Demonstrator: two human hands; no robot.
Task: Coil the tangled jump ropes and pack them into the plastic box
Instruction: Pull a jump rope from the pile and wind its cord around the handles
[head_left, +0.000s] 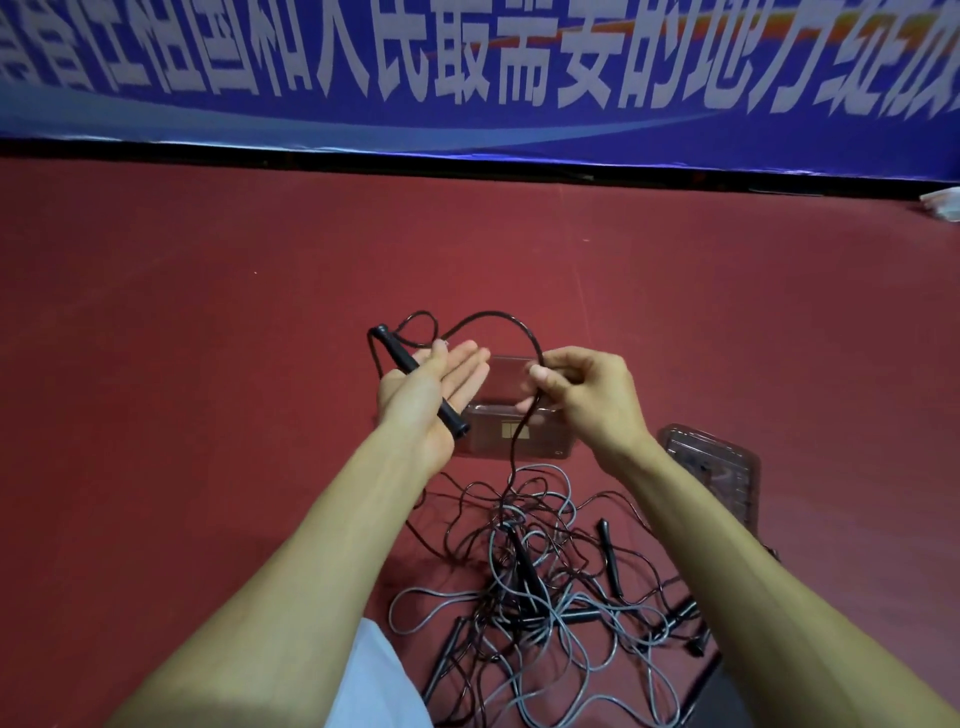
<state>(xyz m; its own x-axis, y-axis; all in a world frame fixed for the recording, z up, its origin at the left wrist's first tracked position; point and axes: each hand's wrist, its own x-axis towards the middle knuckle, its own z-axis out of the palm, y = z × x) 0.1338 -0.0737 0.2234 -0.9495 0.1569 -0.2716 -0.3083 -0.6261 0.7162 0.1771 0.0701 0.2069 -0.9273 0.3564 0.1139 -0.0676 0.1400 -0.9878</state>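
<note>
A black jump-rope handle (410, 374) lies across the palm of my left hand (431, 395), clamped under the thumb while the fingers stay straight. Its dark cord (488, 316) arcs up and over to my right hand (582, 389), which pinches it between thumb and fingers. From there the cord drops to a tangled pile of black and grey ropes (540, 587) on the red floor, with several black handles sticking out. The clear plastic box (524, 434) stands open just behind my hands, partly hidden by them.
The box's clear lid (711, 473) lies on the floor to the right of the box. A blue banner with white characters (467, 73) runs along the back. White cloth (374, 686) covers my knee at the bottom. Red floor stretches left and behind.
</note>
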